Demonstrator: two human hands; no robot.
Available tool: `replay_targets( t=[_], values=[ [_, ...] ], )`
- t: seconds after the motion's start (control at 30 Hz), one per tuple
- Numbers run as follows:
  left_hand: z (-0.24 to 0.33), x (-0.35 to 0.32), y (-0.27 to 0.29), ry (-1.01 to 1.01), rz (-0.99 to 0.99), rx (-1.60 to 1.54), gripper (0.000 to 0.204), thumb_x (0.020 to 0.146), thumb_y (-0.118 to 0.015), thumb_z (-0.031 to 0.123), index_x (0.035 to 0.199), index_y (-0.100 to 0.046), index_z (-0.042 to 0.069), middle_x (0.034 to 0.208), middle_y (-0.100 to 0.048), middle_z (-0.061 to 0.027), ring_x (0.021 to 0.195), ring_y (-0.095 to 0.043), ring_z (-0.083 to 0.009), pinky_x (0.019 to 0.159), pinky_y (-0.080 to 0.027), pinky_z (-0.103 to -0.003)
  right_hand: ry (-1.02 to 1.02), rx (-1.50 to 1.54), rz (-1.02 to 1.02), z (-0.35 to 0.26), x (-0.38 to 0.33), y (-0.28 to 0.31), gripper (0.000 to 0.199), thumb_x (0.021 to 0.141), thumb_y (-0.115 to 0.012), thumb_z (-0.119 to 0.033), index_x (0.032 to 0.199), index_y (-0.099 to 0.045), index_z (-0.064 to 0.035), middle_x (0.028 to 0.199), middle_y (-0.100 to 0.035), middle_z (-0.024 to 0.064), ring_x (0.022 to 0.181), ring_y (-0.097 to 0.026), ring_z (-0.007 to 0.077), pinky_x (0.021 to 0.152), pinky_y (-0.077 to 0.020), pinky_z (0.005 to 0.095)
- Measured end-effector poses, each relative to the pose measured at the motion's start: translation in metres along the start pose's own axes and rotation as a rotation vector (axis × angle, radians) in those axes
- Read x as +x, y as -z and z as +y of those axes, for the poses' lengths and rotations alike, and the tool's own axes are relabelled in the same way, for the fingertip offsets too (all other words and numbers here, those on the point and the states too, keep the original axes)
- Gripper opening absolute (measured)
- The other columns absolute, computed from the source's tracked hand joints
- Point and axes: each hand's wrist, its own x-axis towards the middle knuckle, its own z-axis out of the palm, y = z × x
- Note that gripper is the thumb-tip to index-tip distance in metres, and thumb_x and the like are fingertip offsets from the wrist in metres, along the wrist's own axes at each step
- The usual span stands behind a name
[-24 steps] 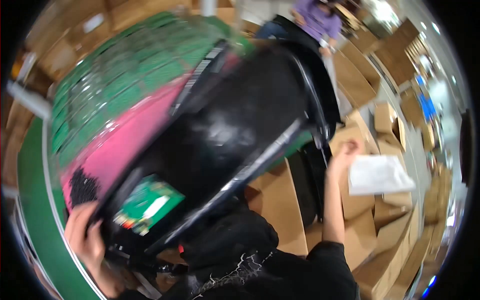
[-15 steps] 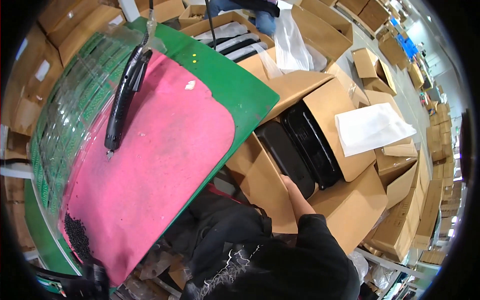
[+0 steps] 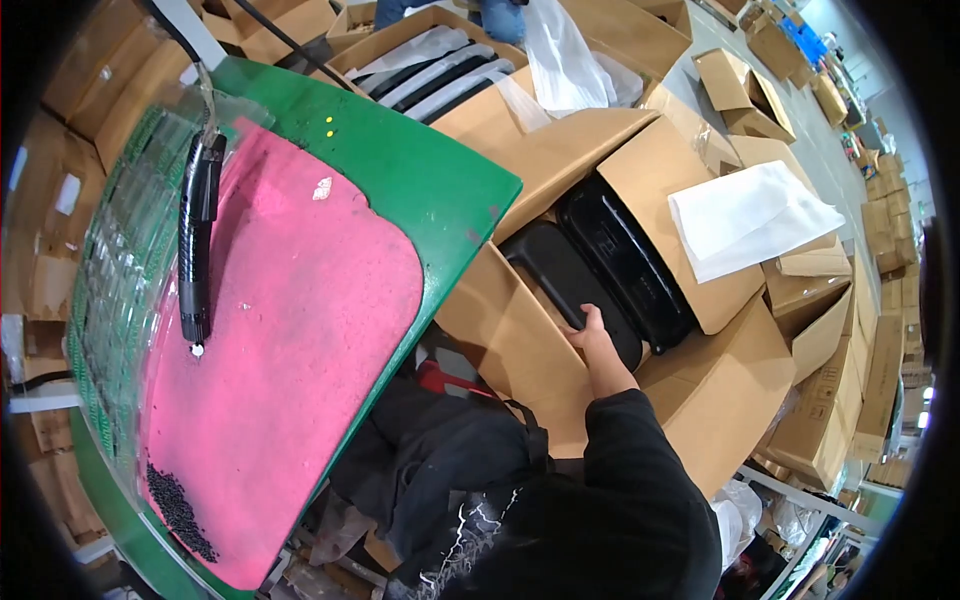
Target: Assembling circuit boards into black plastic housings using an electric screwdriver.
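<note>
My right hand [image 3: 596,350] is down in the box [image 3: 525,350]

My black sleeve [image 3: 635,435] comes up from the bottom, and my hand goes over the left edge of the box. It is at the near side of a dull black shell [image 3: 565,265]. My thumb sticks up a bit, and some of my fingers are hidden, so I cannot tell if they are closed on the shell. My left hand is out of view, so I cannot tell its grip.

The dull shell lies in the box by the left edge. A shiny shell [image 3: 640,270] lies just beside it, by the right edge. A white sheet [image 3: 750,215] lies over the right flap.

To my left is the green worktop [image 3: 430,170] with a pink mat [image 3: 310,270]. A heap of tiny black bits [image 3: 178,510] sits on the mat near the worktop's bottom corner. Along the left edge are clear trays [image 3: 125,285]. Next to them is a black driver [image 3: 195,240], its tip pointing down over the mat.

Past the worktop's far edge, long wrapped parts [image 3: 440,80] fill another box. Behind that are someone's blue jeans [image 3: 500,18]. More boxes [image 3: 885,220] stand far off on the right.
</note>
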Motion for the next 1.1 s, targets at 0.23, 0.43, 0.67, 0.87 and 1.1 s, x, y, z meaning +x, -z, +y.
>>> replay_targets(
  t=[0.23, 0.43, 0.67, 0.87, 1.1],
  values=[
    [-0.065, -0.048, -0.02, -0.015, -0.336, 0.183, 0.054, 0.081, -0.072, 0.042, 0.111, -0.056, 0.0, 0.101, -0.061, -0.015, 0.087, -0.058, -0.0304, 0.071, -0.049, -0.045, 0.014, 0.381, -0.224, 0.005, 0.024, 0.024, 0.06, 0.073, -0.068, -0.029, 0.125, -0.043, -0.0121, 0.117, -0.052, 0.0142, 0.111, -0.052, 0.0309, 0.091, -0.0469, 0.0419],
    [0.064, 0.019, -0.049, 1.432, 0.333, -1.025, 0.04, 0.093, -0.056, 0.036, 0.123, -0.054, 0.01, 0.138, -0.048, -0.009, 0.121, -0.049, -0.0313, 0.1, -0.041, -0.051, 0.122, 0.634, -0.174, -0.012, 0.028, 0.04, 0.047, 0.079, -0.069, -0.035, 0.115, -0.046, -0.0146, 0.087, -0.054, 0.006, 0.068, -0.056, 0.0191, 0.057, -0.0461, 0.0283],
    [0.208, 0.101, -0.048, 1.083, -0.125, -1.182, 0.045, 0.093, -0.058, 0.026, 0.131, -0.051, 0.002, 0.143, -0.045, -0.0141, 0.127, -0.046, -0.0287, 0.104, -0.039, -0.047, 0.494, 0.463, 0.18, -0.086, -0.078, 0.021, 0.027, 0.083, -0.068, -0.019, 0.07, -0.046, -0.0113, 0.053, -0.044, 0.0018, 0.04, -0.041, 0.0125, 0.035, -0.0295, 0.0248],
    [0.128, 0.086, -0.098, 0.888, -0.402, -1.473, 0.036, 0.093, -0.053, 0.008, 0.125, -0.051, -0.007, 0.104, -0.058, -0.0112, 0.094, -0.053, -0.0173, 0.085, -0.043, -0.028, 1.867, -0.053, 0.09, -0.102, -0.243, -0.004, 0.017, 0.09, -0.061, -0.011, 0.083, -0.049, -0.0012, 0.075, -0.052, 0.0029, 0.074, -0.048, 0.014, 0.066, -0.0423, 0.0308],
    [0.318, 0.128, -0.098, 0.441, -0.552, -1.428, 0.021, 0.09, -0.052, 0.0, 0.109, -0.06, -0.001, 0.087, -0.055, -0.0047, 0.069, -0.049, -0.0095, 0.059, -0.041, -0.023, 2.588, -0.85, -0.584, -0.009, -0.442, -0.034, 0.013, 0.09, -0.058, -0.005, 0.097, -0.048, -0.0009, 0.086, -0.046, 0.0063, 0.07, -0.045, 0.0176, 0.065, -0.041, 0.0306]
  ],
)
